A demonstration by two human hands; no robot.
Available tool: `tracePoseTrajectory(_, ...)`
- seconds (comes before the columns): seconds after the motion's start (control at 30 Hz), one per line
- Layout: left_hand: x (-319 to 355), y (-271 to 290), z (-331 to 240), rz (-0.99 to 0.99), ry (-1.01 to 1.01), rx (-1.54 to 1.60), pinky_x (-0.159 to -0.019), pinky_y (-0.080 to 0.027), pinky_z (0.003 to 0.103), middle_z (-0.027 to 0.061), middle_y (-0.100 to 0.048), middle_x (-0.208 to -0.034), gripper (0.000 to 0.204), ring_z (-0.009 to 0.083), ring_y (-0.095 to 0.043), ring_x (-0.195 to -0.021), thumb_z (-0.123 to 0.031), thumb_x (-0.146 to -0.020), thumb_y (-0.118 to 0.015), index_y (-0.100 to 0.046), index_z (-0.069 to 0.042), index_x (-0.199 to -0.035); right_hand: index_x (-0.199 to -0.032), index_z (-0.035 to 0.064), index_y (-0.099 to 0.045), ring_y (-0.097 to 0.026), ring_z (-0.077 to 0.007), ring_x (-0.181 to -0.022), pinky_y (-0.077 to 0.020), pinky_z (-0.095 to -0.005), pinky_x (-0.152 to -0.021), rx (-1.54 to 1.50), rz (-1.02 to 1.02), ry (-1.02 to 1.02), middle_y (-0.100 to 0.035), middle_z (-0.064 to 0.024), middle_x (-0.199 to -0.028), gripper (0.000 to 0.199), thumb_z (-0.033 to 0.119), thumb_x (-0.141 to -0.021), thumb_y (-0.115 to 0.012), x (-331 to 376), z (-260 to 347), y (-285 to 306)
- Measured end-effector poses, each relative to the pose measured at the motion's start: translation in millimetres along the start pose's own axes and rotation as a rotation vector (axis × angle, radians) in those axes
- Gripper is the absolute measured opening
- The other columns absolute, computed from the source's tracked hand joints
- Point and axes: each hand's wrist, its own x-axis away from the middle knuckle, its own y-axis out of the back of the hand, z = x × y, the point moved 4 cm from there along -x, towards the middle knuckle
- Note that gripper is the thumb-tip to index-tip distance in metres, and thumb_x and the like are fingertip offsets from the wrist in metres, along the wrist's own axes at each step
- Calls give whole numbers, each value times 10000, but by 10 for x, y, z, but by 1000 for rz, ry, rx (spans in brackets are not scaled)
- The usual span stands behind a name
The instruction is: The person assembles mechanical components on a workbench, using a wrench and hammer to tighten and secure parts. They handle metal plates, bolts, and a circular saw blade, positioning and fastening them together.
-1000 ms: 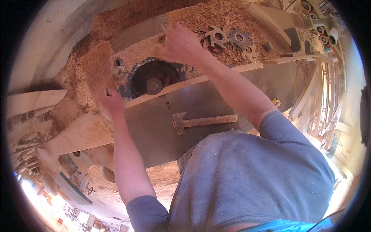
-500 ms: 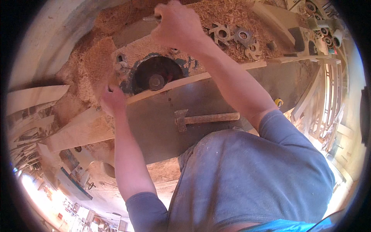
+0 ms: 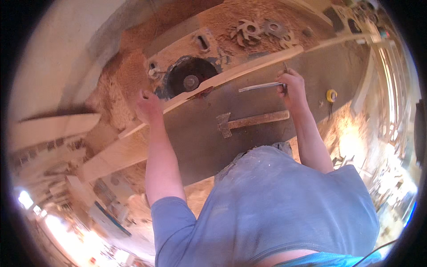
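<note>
A dark flat worktop carries a wooden-handled hammer and, near its edge, a yellow tape measure.

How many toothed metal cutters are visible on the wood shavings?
3 can be told apart, beyond the wooden strip: left cutter, middle cutter and right cutter, nearest the strip. Another may be hidden under the left one.

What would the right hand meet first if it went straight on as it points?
Probably the long wooden strip, ahead of the right hand, though the hand's height is unclear.
</note>
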Motion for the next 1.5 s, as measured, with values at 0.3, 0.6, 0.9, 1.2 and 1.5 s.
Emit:
tracePoseTrajectory(0.3,47,186,-395,-50,-919,126,-1148,-431,421,180,-608,-1480,446,312,-579,-1342,-133,-1058,-596,-567,-30,-1492,-1298,-3,-656,-609,-414,-1269,-484,-485,-1106,748,-597,519,-673,-251,-1296,514,142,-806,-636,455,-637,1181)
tracePoseTrajectory(0.6,1694,246,-2496,568,-1310,496,-1144,-433,422,178,-609,-1478,445,316,-580,-1338,-127,-1055,-594,-568,-32,-1490,-1223,-16,-684,-641,-452,-1208,-530,-521,-1037,464,-858,-236,-660,-318,-1242,450,158,-810,-644,1790,-2280,1920)
tracePoseTrajectory(0.9,2605,-200,-3478,784,-1494,400,-1140,-436,422,177,-610,-1475,445,319,-582,-1333,-121,-1053,-593,-569,-34,-1488,-1393,-39,-496,-574,-467,-1276,-488,-532,-1069,223,-1083,-141,-594,-302,-1334,644,344,-905,-671,960,-2048,1760)
tracePoseTrajectory(1.2,2774,-454,-3824,834,-1480,321,-1136,-438,422,175,-611,-1473,444,323,-583,-1328,-115,-1050,-592,-570,-36,-1486,-1517,-109,-277,-536,-440,-1232,-453,-518,-1058,387,-1238,-232,-541,-294,-1327,868,395,-932,-674,949,-1700,1394)
tracePoseTrajectory(1.5,2802,-521,-3946,849,-1452,306,-1132,-440,423,174,-612,-1470,444,326,-585,-1323,-109,-1047,-590,-571,-38,-1484,-1514,-112,-293,-543,-429,-1219,-460,-509,-1043,409,-1218,-276,-539,-292,-1316,858,413,-940,-656,918,-1706,1398)
